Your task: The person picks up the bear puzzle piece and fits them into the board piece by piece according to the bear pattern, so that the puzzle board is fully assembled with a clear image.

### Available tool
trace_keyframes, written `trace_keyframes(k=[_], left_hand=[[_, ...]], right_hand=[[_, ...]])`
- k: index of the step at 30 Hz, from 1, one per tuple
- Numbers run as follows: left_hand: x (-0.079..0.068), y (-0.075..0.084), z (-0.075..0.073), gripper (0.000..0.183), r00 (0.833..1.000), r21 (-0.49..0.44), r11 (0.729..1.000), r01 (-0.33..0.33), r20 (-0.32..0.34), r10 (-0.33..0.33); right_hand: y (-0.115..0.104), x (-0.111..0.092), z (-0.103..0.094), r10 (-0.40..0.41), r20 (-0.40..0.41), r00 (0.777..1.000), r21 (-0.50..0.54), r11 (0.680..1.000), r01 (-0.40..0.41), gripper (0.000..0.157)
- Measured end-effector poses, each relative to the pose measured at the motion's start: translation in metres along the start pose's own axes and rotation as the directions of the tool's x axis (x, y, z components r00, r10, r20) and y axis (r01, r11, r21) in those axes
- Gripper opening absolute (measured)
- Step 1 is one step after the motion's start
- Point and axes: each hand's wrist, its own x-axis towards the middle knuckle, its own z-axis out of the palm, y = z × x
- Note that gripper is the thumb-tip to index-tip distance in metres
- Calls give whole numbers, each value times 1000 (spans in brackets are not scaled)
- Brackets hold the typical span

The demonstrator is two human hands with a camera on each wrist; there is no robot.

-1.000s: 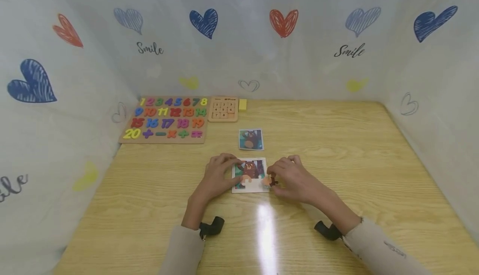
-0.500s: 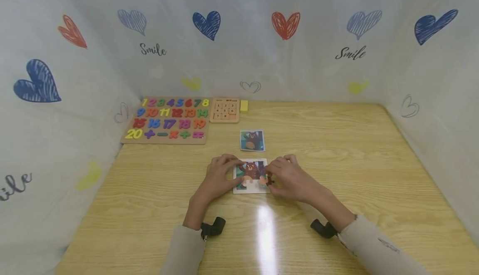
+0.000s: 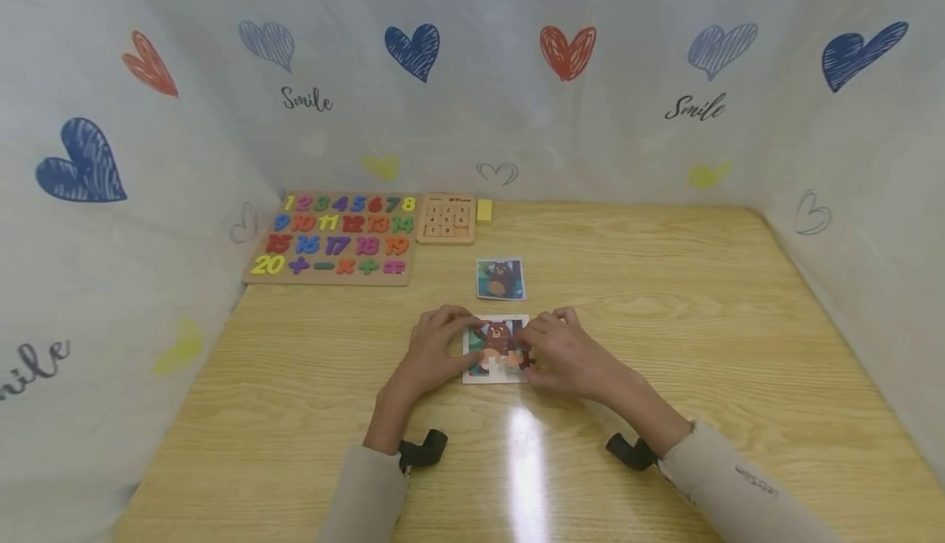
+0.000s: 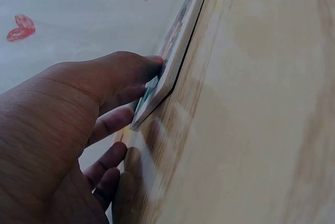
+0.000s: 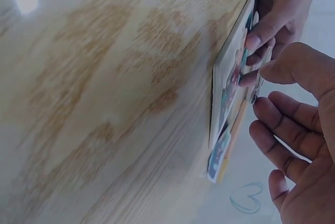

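Observation:
On the table lies a jigsaw puzzle board [image 3: 509, 378] with a white frame and a brown bear picture; bare white shows low in the picture. At its left side my left hand [image 3: 435, 348] holds it, with the thumb tip on its face, as the left wrist view shows beside the board's edge [image 4: 175, 69]. My right hand [image 3: 567, 358] pinches a puzzle piece [image 5: 260, 80] between thumb and finger, over the lower right of the board. In the right wrist view the piece is tilted and raised off the board. Just behind the board lies a matching bear picture card [image 3: 500, 280].
Back left lies a board of coloured numbers [image 3: 332, 276], beside a wooden number slide puzzle [image 3: 446, 238] and a small yellow block [image 3: 484, 210]. Fabric walls [image 3: 472, 116] with printed hearts enclose the wooden table [image 3: 664, 297] at the back and sides.
My right hand has moved left with the puzzle piece, bringing it further over the board's lower right. My left hand keeps its hold on the board.

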Motion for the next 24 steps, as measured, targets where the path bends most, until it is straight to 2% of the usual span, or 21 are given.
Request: trace_keyframes(k=[11,20,24], left_hand=[[0,-1,1,46,1000,-4,1000,-9,-7,9],[-1,0,1,45,1000,3,1000,-15,-9,15],[0,-1,1,45,1000,7,1000,-10,-8,10]], right_hand=[[-4,6,4,3,27,1000,-11,1000,-3,34],[-5,11,9,-13,30,999,-20,1000,14,26],[-6,12,11,-20,29,999,-3,1000,20,29]])
